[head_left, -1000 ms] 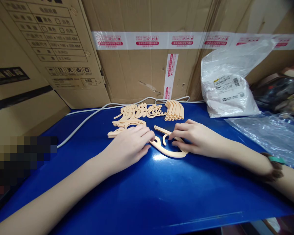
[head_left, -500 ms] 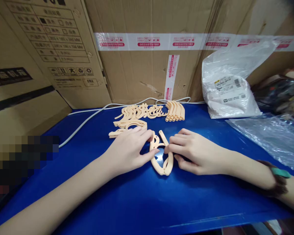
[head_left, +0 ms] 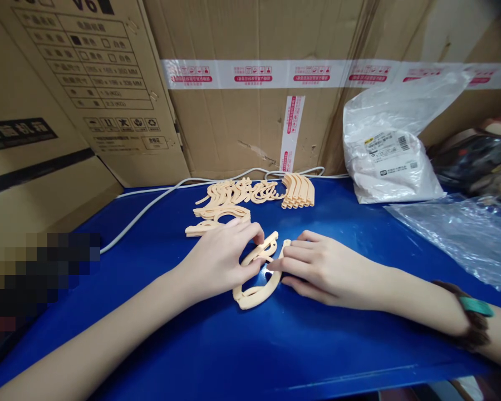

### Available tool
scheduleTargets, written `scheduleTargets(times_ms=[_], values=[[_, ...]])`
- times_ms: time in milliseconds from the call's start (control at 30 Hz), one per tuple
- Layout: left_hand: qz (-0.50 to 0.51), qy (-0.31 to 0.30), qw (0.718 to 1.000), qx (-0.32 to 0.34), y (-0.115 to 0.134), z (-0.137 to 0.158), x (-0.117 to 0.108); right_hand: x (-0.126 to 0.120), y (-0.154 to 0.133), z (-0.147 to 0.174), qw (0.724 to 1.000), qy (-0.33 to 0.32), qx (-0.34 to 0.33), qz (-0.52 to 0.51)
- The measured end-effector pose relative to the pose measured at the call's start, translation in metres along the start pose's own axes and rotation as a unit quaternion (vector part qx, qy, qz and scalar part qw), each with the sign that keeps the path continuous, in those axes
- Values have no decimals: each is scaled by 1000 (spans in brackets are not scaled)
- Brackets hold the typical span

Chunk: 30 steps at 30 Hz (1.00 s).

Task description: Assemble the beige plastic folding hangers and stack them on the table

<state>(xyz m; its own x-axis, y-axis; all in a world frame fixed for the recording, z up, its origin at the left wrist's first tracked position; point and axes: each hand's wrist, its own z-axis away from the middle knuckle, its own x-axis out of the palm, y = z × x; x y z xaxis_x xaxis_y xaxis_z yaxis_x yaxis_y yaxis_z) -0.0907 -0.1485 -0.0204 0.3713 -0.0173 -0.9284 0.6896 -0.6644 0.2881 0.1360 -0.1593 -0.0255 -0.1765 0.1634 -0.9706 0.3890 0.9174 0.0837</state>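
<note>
A cream plastic folding clothes hanger (head_left: 259, 297) lies on the blue tabletop (head_left: 317, 345) between my hands, its two arms bent into a narrow V with the joint toward me. My left hand (head_left: 217, 259) grips the left arm between thumb and fingers. On the right arm, my right hand (head_left: 323, 270) has its fingers and thumb closed from the side. Parts of both arms are hidden by my fingers. Just beyond my left hand lie several similar cream hanger pieces (head_left: 223, 213), stacked together and partly covered by that hand.
Farther back are a pile of curvy cream parts (head_left: 234, 192) and a row of curved arm pieces (head_left: 299, 190). A white cable (head_left: 146, 209) runs behind them. Cardboard boxes (head_left: 234, 128) stand at the back and left. At right are a white plastic bag (head_left: 390, 161) and clear plastic wrap (head_left: 463, 234).
The hanger has turned clockwise on the table, its joint end swinging left and its open end right. My right hand has moved slightly left and toward me with it.
</note>
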Motion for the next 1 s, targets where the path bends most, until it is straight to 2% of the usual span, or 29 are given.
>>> scheduleTargets(times_ms=[133, 300, 600, 800, 900, 1000], values=[[-12, 3, 1000, 13, -1, 0, -1, -1, 11, 2, 998, 16, 53, -4], [-35, 4, 999, 17, -3, -1, -4, -1, 21, 4, 996, 1, 91, -17], [-67, 25, 997, 25, -10, 0, -3, -4, 19, 3, 995, -27, 83, -55], [-68, 10, 997, 20, -6, -1, -6, -4, 21, 5, 996, -9, 76, -44], [-60, 57, 996, -25, -8, -7, -16, -6, 20, 6, 997, 11, 74, -28], [-95, 90, 982, -135, -19, -18, -30, -9, 19, 7, 997, 21, 69, -23]])
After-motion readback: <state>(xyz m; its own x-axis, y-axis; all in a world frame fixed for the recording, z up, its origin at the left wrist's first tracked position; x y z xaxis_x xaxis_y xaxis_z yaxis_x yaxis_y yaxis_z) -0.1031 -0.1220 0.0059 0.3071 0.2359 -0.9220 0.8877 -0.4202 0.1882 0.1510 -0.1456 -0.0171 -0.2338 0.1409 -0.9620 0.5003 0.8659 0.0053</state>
